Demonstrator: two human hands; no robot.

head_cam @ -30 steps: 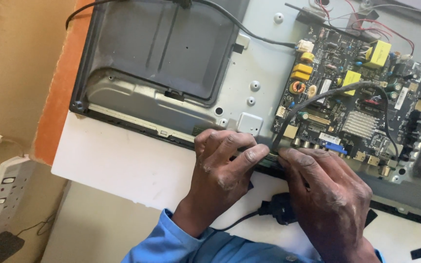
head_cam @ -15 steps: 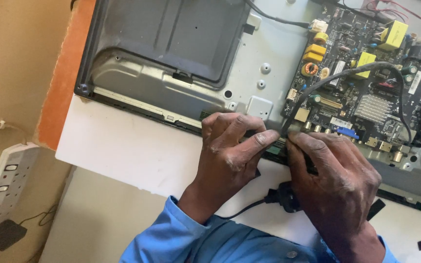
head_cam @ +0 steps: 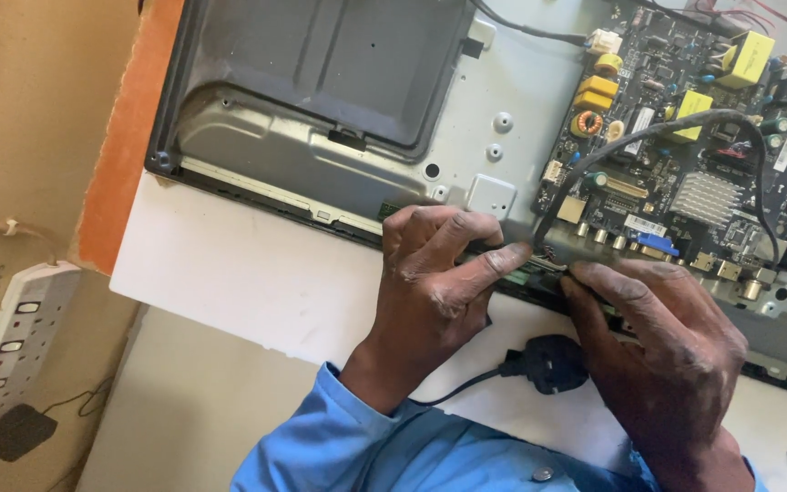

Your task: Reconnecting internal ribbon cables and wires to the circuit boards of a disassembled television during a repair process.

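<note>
**Two hands on a thin cable at the panel's lower edge**

Two hands meet at the bottom rim of an opened flat-screen set [head_cam: 466,118] lying back-up on a white surface [head_cam: 229,273]. The left hand [head_cam: 434,282] is curled, its forefinger stretched toward 3 o'clock and pressing on a small green strip board [head_cam: 523,275] tucked along the frame's edge. The right hand [head_cam: 662,337] comes in from 5 o'clock with its fingers closed together on the same spot; whether they actually pinch the cable end I cannot tell, since the fingertips cover it.

The black cable [head_cam: 658,128] runs from that spot up toward 12 o'clock, arcs over the main circuit board [head_cam: 676,137] and drops again at 3 o'clock. It looks light and pliable, a bundle of fine wires that would kink or tear if pulled by its length. Its connector end, right between the fingertips, seems the safer place to grip, squarely and with little force. The strip board appears thin and brittle, so pressure belongs on its edges, not its parts.

A black mains plug [head_cam: 546,363] lies on the surface at 6 o'clock, just beside the right hand. A white power strip [head_cam: 11,351] sits well apart at 9 o'clock.
</note>
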